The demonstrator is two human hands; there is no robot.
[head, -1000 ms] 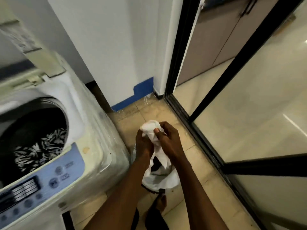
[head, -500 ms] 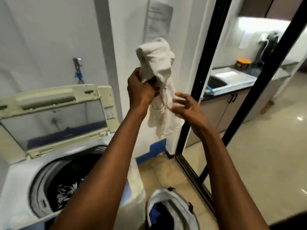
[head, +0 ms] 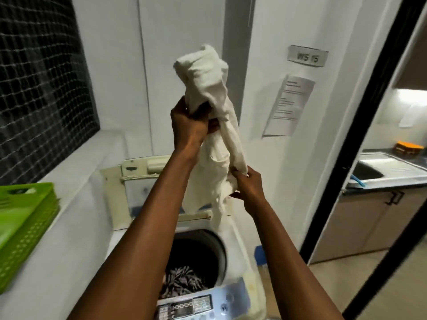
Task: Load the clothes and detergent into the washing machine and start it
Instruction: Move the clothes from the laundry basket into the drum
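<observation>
A crumpled white garment (head: 213,125) hangs in the air above the top-loading washing machine (head: 240,264). My left hand (head: 188,127) grips the garment near its top, raised high. Lower down and to the right, my right hand (head: 248,184) pinches a fold of the same garment. The machine's lid (head: 129,172) stands open behind my arms. Inside the dark drum lies a black-and-white patterned cloth (head: 182,281). The blue control panel (head: 201,306) runs along the machine's front edge. No detergent is in sight.
A green plastic crate (head: 23,222) sits on the white ledge at left, under a meshed window (head: 39,77). A black-framed glass door (head: 360,139) stands at right, with a kitchen counter and sink (head: 390,172) beyond. Paper notices (head: 288,105) hang on the wall.
Both hands lifted the white garment from the laundry bag on the floor up over the open machine. My right hand, open half a second ago, now grips the cloth. The view swung left.
</observation>
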